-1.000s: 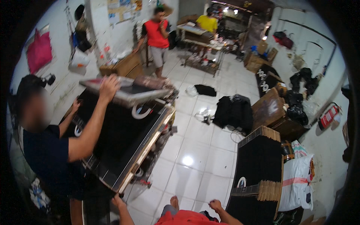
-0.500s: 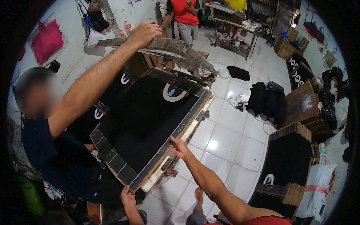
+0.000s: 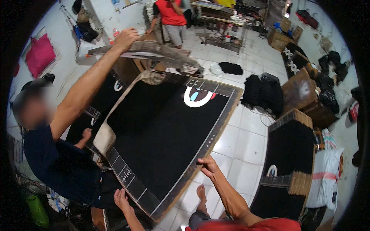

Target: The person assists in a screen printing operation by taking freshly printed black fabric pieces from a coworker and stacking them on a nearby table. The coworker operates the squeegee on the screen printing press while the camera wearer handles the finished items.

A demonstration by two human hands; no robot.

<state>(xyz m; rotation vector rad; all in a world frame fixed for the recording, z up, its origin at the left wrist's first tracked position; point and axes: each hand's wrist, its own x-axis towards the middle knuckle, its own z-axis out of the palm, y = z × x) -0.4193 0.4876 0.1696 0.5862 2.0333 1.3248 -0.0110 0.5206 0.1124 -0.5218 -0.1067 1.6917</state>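
1. Your right hand [image 3: 208, 166] pinches the eye-printed black board [image 3: 165, 134] in front of you, by its right edge.
2. Your left hand [image 3: 121, 200], fingers uncurled, is at its lower-left edge; contact is unclear.
3. Support both sides evenly.

no words or numbers are showing readably; the wall papers [image 3: 118, 4] and bottle labels [image 3: 115, 33] are appearing too small.

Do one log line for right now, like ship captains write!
right hand: gripping edge of black eye-printed panel | left hand: open, beside panel's near-left edge | co-worker's hand: on grey frame
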